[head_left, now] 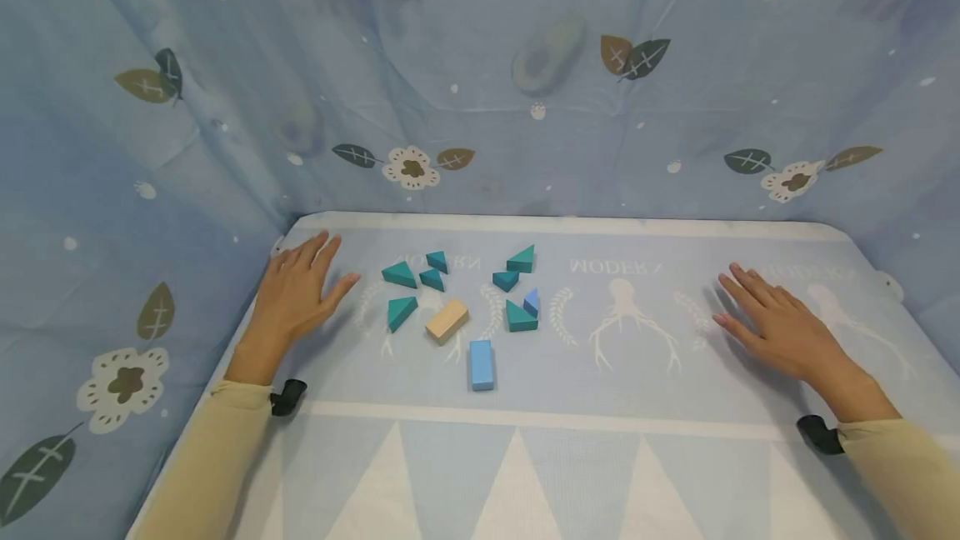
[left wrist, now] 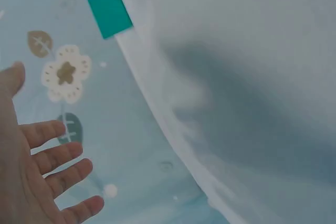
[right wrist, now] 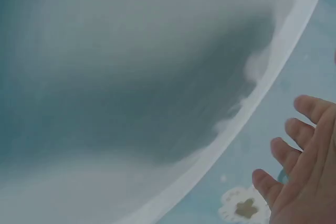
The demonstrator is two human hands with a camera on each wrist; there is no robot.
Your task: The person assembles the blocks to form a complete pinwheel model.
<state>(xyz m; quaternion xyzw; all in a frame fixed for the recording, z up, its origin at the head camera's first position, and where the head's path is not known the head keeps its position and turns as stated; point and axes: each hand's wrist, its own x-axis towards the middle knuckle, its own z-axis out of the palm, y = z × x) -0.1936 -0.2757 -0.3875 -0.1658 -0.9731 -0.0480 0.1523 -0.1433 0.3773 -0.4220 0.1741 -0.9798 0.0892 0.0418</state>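
Both hands are lying flat on the table (head_left: 570,407), which is wearing a pale blue printed cloth with white triangles along the near edge and antler drawings further back. The left hand (head_left: 296,294) is sitting at the far left, fingers spread and relaxed, thumb sticking out to the right, holding nothing. The right hand (head_left: 776,323) is doing the same thing way over on the right, fingers straight and a bit fanned, also holding nothing.

Between them, closer to the left hand, a little bunch of wooden blocks is sitting loose on the cloth, not in any box or tray. A teal triangle block (head_left: 399,275) is the one nearest the left thumb, just beside it but not touching. Another teal wedge (head_left: 401,312) is lying a bit nearer, and next to that a plain wood block (head_left: 447,322) is resting at a slant. Nearest of all is a light blue brick (head_left: 482,364), lying lengthwise. Further right a bigger teal wedge (head_left: 521,317) is touching a small blue block (head_left: 532,302), with more small teal pieces (head_left: 521,260) behind.

The right hand is well apart from all of them. The blue flowery curtain (head_left: 480,82) is hanging all around the back and sides. Wrist views are mostly showing blurry cloth and fingertips.
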